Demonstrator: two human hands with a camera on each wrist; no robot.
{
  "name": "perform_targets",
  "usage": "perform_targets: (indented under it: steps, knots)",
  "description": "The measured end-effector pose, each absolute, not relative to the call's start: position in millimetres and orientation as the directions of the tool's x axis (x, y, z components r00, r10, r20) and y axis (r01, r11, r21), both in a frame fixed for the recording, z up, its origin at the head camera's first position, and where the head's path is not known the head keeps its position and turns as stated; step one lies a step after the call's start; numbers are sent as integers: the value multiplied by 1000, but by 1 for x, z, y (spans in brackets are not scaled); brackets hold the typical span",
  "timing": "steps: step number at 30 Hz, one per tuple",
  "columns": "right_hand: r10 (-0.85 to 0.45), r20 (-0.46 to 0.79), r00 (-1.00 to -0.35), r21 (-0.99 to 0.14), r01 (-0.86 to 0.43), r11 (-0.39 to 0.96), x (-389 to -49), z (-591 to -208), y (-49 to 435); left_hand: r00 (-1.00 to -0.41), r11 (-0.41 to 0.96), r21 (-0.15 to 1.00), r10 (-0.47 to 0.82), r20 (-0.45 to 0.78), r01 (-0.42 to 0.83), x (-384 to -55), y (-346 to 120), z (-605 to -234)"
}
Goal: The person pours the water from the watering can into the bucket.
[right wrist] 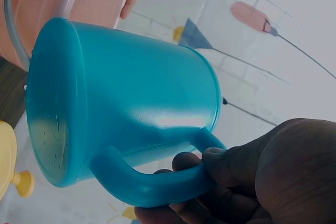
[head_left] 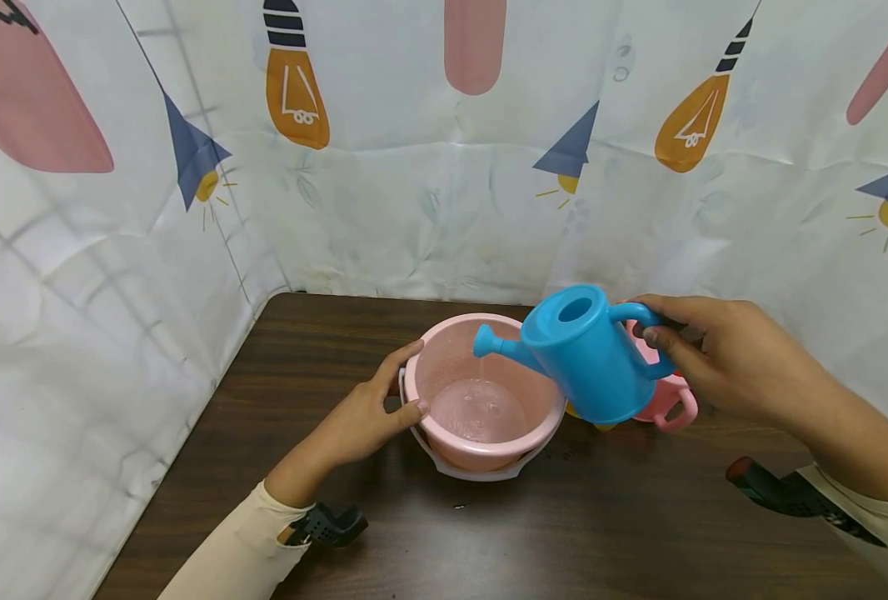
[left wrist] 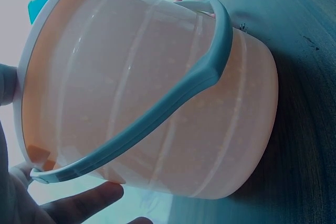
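A blue watering can (head_left: 601,367) is tilted left over a pink bucket (head_left: 444,450), its spout above the opening. My right hand (head_left: 736,358) grips the can's handle, with fingers curled round it in the right wrist view. A faint thin stream falls from the spout, and clear water (head_left: 481,408) lies in the bucket. My left hand (head_left: 372,412) holds the bucket's left rim, thumb and fingers spread apart along it. The bucket stands upright on the table, its pale handle (left wrist: 157,108) hanging down against the side.
Behind the can, a pink watering can (head_left: 676,400) is partly hidden. A yellow object with a small knob (right wrist: 8,156) shows beside it in the right wrist view. The dark wooden table (head_left: 489,542) meets a printed white curtain (head_left: 414,208) at the back and left.
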State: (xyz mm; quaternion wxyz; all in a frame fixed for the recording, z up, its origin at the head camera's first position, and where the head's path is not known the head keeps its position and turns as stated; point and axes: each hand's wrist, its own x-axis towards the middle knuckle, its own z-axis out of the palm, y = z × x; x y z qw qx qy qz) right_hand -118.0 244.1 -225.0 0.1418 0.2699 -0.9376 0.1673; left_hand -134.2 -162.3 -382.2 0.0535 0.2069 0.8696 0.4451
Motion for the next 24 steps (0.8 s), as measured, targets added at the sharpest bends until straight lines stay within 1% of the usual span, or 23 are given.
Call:
perform_targets:
  steps: [7, 24]
  knots:
    - [-455, 346, -820, -245, -547, 800, -118, -225, 245, -908, 518, 796, 409, 93, 314, -133, -162, -381]
    - [-460, 351, -815, -222, -550, 805, -119, -224, 243, -910, 517, 796, 404, 99, 316, -133, -162, -382]
